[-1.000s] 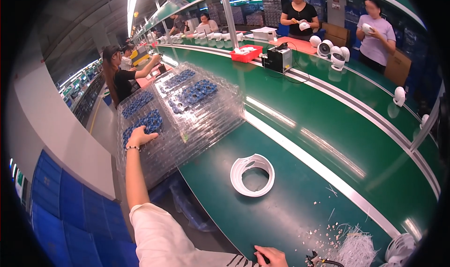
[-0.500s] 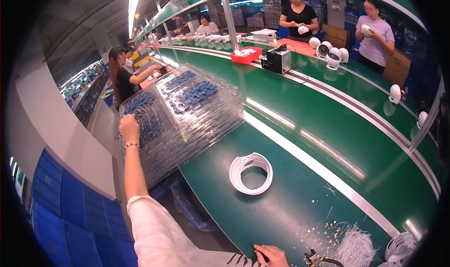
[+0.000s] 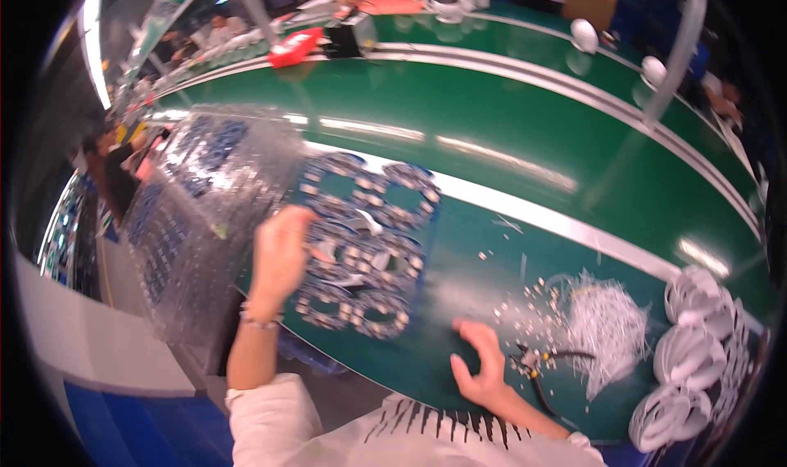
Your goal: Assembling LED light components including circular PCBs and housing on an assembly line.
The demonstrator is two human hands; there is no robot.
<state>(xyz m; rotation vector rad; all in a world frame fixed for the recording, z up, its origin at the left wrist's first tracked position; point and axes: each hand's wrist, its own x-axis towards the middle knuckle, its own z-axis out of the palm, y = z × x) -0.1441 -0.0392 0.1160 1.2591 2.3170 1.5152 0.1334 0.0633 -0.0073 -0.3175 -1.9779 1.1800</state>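
Note:
My left hand [image 3: 281, 250] is closed on the left edge of a blue panel of circuit boards [image 3: 358, 258]. Several ring-shaped boards with small pale parts make up this panel, slightly smeared by motion. Beneath it, a white plastic ring [image 3: 366, 223] on the green table shows in part through the openings. My right hand [image 3: 484, 364] hovers by the table's near edge, thumb and fingers apart, with nothing in it. Cutting pliers [image 3: 566, 355] with black and yellow handles lie to its right.
Left of the panel stands a stack of clear plastic trays [image 3: 193, 229] holding blue boards. Small pale scraps and a heap of thin white strips [image 3: 607, 328] cover the right part of the table, beside several white rings [image 3: 689, 356]. A green conveyor [image 3: 492, 111] runs behind.
My left hand has come from the tray stack to above the table, bringing the circuit board panel over the white ring. My right hand has risen and spread its fingers. The view has swung right.

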